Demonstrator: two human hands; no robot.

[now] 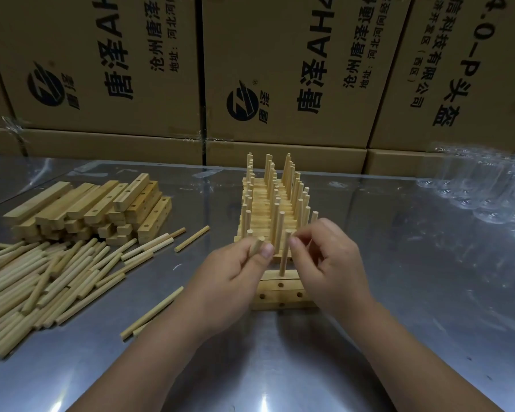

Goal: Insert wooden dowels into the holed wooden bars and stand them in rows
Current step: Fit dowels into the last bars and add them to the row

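Two hands work over the near end of the rows, at the middle of the table. The left hand holds a spare dowel between thumb and curled fingers, its round end pointing up. The right hand pinches the upper end of an upright dowel with the fingertips. This dowel stands in the middle hole of the front bar, a little tilted to the right at the top. Whether the right hand holds something more inside the fingers, I cannot tell.

Just under the front bar lies another bar, with holes facing the camera. Behind them the finished rows go away from the person: many bars laid close together, each with dowels standing up in three lines.

On the left side of the table is a stack of bars, still without dowels. In front of it lies a wide pile of dowels, and some single ones lie apart near the left forearm.

On the far right some clear plastic things lie on the table; what they are I cannot tell. Cardboard boxes with printed letters stand along the back.
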